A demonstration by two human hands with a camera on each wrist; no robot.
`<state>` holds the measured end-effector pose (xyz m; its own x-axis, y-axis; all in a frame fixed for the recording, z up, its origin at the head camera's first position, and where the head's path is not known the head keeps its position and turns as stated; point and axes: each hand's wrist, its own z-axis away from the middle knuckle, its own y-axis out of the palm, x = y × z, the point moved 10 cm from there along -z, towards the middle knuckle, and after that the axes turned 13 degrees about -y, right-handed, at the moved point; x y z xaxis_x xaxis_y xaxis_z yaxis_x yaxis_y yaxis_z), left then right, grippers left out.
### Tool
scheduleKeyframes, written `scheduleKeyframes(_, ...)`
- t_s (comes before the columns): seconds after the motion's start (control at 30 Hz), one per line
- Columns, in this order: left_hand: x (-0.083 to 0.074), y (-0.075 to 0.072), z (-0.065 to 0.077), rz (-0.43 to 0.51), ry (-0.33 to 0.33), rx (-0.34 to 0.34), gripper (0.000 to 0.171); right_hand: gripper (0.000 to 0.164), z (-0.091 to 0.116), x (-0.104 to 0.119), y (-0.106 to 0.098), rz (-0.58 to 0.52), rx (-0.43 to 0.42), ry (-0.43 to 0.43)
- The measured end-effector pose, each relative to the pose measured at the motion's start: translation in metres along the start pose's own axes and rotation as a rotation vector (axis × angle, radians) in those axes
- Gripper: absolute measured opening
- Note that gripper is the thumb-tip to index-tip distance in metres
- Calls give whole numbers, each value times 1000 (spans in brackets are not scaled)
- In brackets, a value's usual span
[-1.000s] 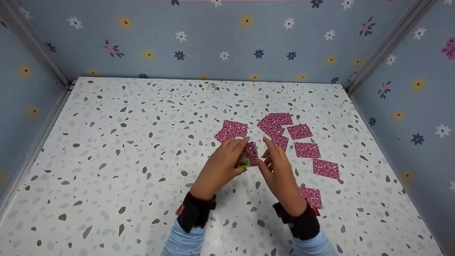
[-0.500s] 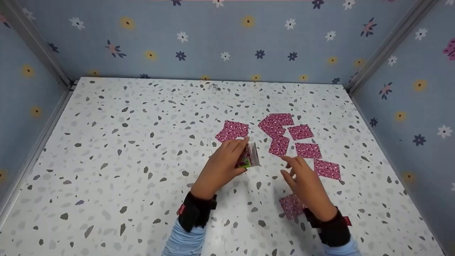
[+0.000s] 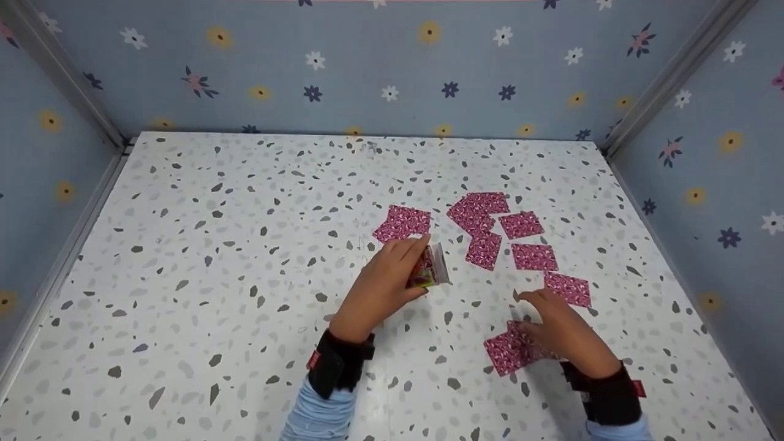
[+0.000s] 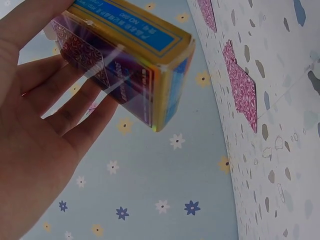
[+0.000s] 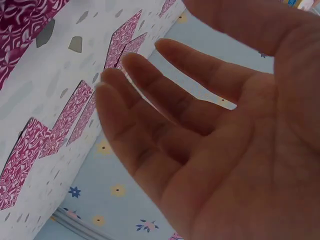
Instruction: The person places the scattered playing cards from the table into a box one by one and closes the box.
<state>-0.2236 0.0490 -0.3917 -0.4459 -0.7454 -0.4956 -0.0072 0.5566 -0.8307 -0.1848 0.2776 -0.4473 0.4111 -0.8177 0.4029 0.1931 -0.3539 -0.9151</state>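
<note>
My left hand holds a small playing-card box between thumb and fingers, above the table. Gold and blue in the left wrist view, the box has clear plastic about it, and a clear flap sticks out to the right in the head view. My right hand hovers at the front right, its fingers loosely bent around nothing. Under it lie overlapping pink patterned cards, partly hidden by the hand. A single pink card lies just beyond that hand.
Beyond the hands, several more pink cards lie scattered, some overlapping. Another overlapping pair of cards lies behind the left hand. Blue flowered panels stand around the back and sides of the speckled white table.
My right hand has moved away from the box, right and towards the front, and a card now lies across the front one. The left hand has kept its hold on the box.
</note>
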Motion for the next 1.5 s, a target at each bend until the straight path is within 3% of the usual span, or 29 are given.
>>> scheduleKeyframes(0.37,0,-3,0,-6,10,-24,79,62,9,-16,16,2,101,33)
scheduleKeyframes(0.63,0,-2,0,-21,12,-39,78,53,6,-27,24,23,87,31)
scheduleKeyframes(0.97,1,1,-1,-34,2,-16,78,37,4,-34,29,-5,132,83)
scheduleKeyframes(1.27,2,1,-1,-43,-1,-11,79,57,11,-25,29,65,122,36)
scheduleKeyframes(1.5,2,0,-1,-49,-1,-22,78,49,10,-26,32,76,116,51)
